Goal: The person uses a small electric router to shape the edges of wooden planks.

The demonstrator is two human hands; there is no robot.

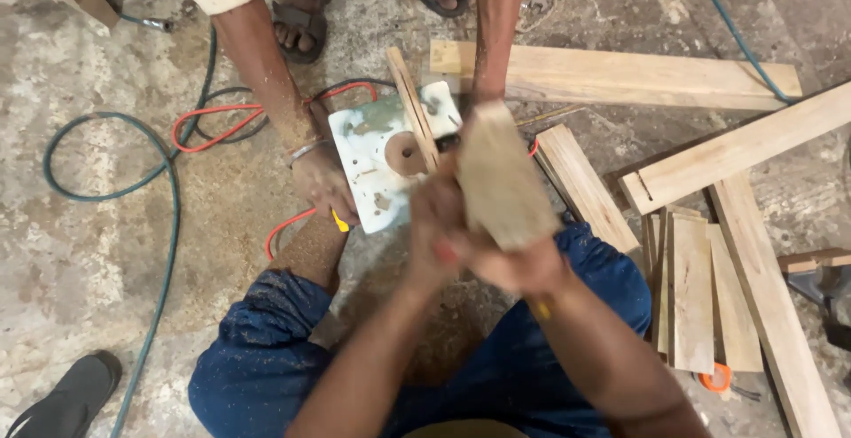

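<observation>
here both hands (483,247) clasp the wood block (501,176).

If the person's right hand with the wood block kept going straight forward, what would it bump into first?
Probably the thin wooden strip standing on the white plate. The right hand points its wood block up and away toward it, though depth is hard to judge.

Concrete floor (89,252) — planks (620,74), hoses (168,190)

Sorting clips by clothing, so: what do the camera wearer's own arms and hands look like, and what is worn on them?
Both forearms are bare and dusted with sawdust: no sleeves, gloves or watch show. The left hand and right hand appear ringless, though blurred.
</observation>
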